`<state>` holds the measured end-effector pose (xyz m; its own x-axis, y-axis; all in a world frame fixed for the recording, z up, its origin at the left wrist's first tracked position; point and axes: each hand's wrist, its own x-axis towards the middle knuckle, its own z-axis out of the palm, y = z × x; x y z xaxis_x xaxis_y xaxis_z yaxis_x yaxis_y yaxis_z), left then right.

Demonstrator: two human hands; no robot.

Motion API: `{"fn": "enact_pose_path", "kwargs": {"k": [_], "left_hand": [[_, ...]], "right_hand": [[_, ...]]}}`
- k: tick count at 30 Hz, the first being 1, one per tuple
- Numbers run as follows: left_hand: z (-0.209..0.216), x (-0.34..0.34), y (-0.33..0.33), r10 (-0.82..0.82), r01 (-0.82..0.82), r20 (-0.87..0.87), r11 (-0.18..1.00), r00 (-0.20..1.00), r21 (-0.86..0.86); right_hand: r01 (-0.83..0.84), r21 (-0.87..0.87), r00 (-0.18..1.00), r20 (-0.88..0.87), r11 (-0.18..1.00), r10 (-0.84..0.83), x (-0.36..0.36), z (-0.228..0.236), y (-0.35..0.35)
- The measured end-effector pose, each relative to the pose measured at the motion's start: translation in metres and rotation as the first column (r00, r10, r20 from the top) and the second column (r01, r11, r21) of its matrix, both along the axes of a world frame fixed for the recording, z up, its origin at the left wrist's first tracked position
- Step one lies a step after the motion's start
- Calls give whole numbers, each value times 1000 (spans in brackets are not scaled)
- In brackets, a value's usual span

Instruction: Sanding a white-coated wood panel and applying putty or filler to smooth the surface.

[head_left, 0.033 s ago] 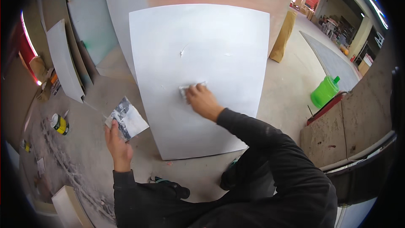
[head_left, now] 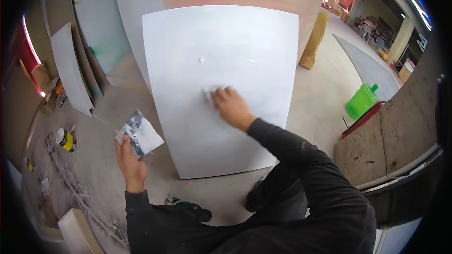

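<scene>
A large white panel (head_left: 188, 136) stands upright before me, leaning against a bigger board behind it. My right hand (head_left: 231, 108) is closed on a flat putty spreader (head_left: 207, 92), blurred by motion and mostly covered by the fingers, at the middle of the panel. White putty smears (head_left: 201, 60) show on the panel's upper half. Left of the panel, my left hand (head_left: 130, 164) grips a square putty board (head_left: 143, 134) by its near-left corner, thumb on top. Its face carries white paste and grey-black smears.
A yellow-and-black can (head_left: 67, 139) sits on the floor at left. Boards (head_left: 70, 68) lean at the far left. A green water jug (head_left: 361, 102) stands at right, near a brown block (head_left: 360, 146). Behind the panel's right edge is a tall brown-paper-wrapped piece (head_left: 314, 42).
My right hand and the spreader have shifted slightly right and up across the panel. My left hand holds the putty board much as before.
</scene>
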<state>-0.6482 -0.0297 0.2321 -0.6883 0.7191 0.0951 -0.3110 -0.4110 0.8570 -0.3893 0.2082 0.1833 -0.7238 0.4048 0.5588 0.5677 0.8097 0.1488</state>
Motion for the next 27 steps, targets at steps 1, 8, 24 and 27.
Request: {"fn": "enact_pose_path", "kwargs": {"k": [1,8,24,27], "left_hand": [[1,0,-1,-7,7,-2,1000,1000,1],[2,0,5,-34,33,-25,999,999,-34],[7,3,15,-91,90,-27,995,995,-35],[4,0,13,-66,65,-28,998,997,-19]], "right_hand": [[60,31,992,-116,998,-56,23,17,13],[522,47,586,-745,852,-318,110,97,107],[328,-525,159,-789,786,-593,147,88,113],[439,-536,248,-699,721,-671,101,105,110]]}}
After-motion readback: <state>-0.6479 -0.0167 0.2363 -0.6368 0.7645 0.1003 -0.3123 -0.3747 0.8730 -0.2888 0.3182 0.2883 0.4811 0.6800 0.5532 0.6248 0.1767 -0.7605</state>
